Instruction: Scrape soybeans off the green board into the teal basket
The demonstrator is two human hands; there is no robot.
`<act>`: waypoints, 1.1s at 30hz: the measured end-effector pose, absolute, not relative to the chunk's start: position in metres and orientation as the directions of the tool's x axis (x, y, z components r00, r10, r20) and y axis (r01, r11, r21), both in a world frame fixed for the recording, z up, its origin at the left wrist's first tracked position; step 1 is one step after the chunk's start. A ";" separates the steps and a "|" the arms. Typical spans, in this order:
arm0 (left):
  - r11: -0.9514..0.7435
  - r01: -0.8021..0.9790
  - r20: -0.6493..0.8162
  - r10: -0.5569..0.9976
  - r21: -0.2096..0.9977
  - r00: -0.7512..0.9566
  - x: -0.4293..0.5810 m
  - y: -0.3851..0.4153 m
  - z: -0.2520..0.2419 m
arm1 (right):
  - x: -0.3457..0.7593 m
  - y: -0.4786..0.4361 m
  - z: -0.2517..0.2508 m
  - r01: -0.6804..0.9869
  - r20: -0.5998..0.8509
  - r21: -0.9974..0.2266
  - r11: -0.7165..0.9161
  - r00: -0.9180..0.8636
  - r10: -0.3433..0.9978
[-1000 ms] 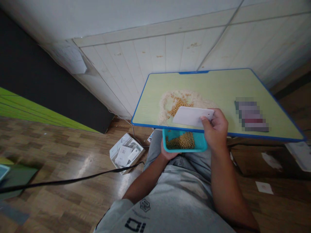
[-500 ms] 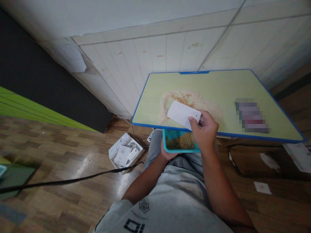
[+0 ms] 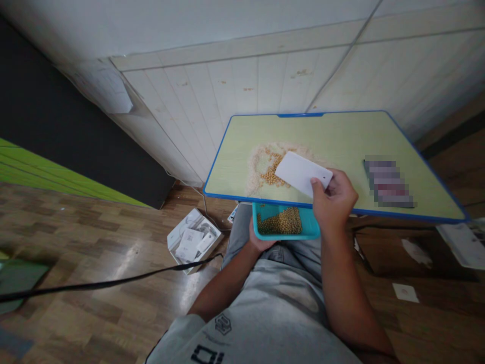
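A white card (image 3: 301, 171) with a small hole near one end is pinched in my right hand (image 3: 335, 197), over the table. Left of the card lies a heap of yellow soybeans (image 3: 273, 172), with pale rice-like grains (image 3: 255, 169) spread around it. Below the table's front edge, my left hand (image 3: 259, 237) grips the left end of a turquoise tray (image 3: 282, 236); most of its fingers are hidden beneath. Inside the tray lie many greenish-brown beans (image 3: 286, 221), and the tray is close over my lap.
The small table (image 3: 341, 131) has a blue rim and stands against a panelled wall. A pixelated dark object (image 3: 390, 182) lies on its right side. On the floor are an open white box (image 3: 195, 240) to the left and a brown cardboard box (image 3: 409, 253) to the right.
My right hand and the card have moved right across the table, uncovering more of the soybeans. My left hand still holds the tray in nearly the same place.
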State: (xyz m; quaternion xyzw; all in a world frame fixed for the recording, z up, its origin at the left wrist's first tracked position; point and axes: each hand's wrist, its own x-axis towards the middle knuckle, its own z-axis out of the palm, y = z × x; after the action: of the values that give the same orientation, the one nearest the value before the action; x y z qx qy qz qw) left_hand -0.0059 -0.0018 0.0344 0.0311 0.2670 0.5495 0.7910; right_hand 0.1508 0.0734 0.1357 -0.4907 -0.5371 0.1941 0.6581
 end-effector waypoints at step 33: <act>0.431 -0.865 -0.430 0.853 0.256 0.297 -0.008 0.003 0.013 | 0.175 0.080 0.127 0.322 0.541 -0.834 0.448 0.315 0.780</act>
State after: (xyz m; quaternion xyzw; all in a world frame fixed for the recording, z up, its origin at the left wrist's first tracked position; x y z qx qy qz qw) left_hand -0.0082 0.0035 0.0130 -0.0124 0.2588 0.5334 0.8052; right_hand 0.1746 0.0798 0.1274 -0.4942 -0.5575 0.1778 0.6429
